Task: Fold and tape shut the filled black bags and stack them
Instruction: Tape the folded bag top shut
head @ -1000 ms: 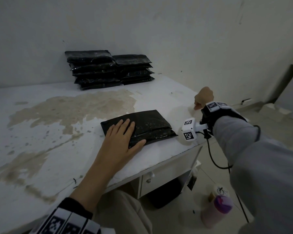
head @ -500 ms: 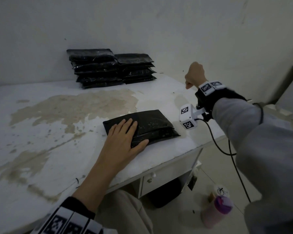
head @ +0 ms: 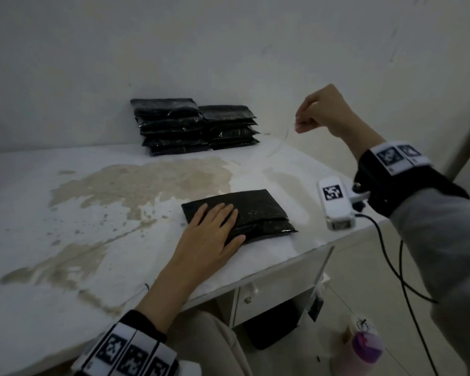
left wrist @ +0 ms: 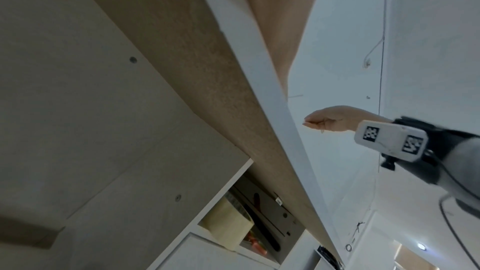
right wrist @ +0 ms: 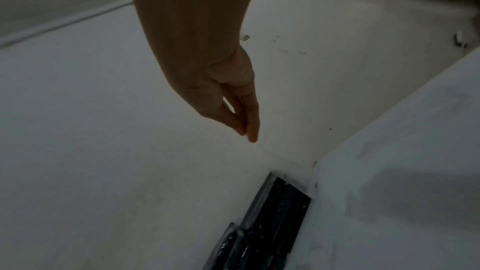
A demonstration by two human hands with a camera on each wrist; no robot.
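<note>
A folded black bag (head: 258, 210) lies near the table's front right corner. My left hand (head: 223, 221) presses flat on its near left part, fingers straight. My right hand (head: 300, 126) is raised above the table's far right side and pinches the end of a thin clear tape strip (head: 285, 138) that runs down toward the tabletop. In the right wrist view the thumb and forefinger of the right hand (right wrist: 248, 133) meet on the faint strip. Two stacks of taped black bags (head: 174, 126) stand against the wall. The left wrist view shows only the right hand (left wrist: 315, 123) beyond the table edge (left wrist: 259, 69).
The white tabletop (head: 65, 240) has worn brown patches. A drawer (head: 269, 294) sits under its right end. On the floor stands a bottle with a purple lid (head: 364, 346). A black cable (head: 391, 267) hangs from my right wrist.
My right hand rose from the table's right edge, up and toward the wall, with the tape strip now stretched below it. The left hand stayed flat on the bag.
</note>
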